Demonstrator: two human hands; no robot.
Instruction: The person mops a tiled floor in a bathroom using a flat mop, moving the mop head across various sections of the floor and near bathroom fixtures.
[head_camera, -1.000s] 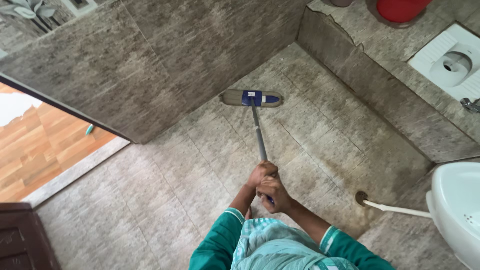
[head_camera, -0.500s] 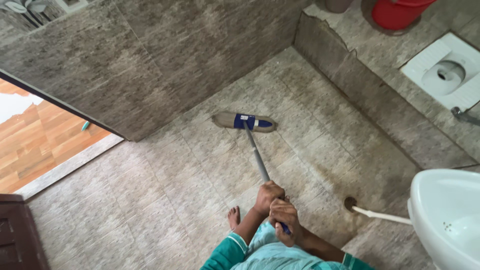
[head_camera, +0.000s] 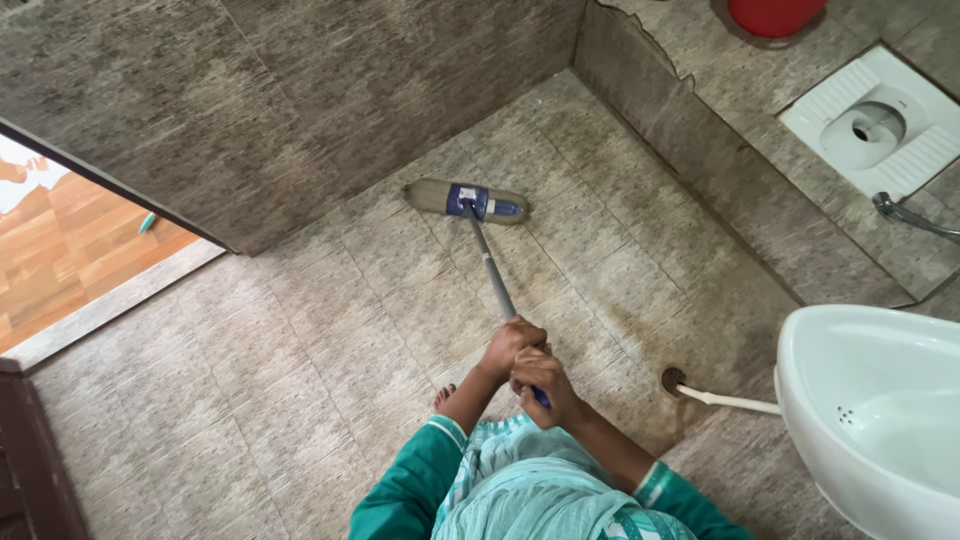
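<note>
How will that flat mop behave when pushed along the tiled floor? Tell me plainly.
The flat mop probably slides easily: its wide, low head lies flat on the floor. Its thin straight pole looks stiff, likely light. Left hand and right hand both grip the pole's top, suggesting pushing needs some steadying.

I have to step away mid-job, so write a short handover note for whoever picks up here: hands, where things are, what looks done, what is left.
Left hand: closed on the mop handle, forward grip.
Right hand: closed on the handle just behind it, at the blue grip.
Mop head: flat on the tiled floor, close to the wall's foot.
Nearby: white basin at right, floor drain beside it, squat pan on the raised step.
Done: cannot tell from the tiles which are already mopped.
Left: judge the floor by eye; brownish staining shows near the drain.
</note>
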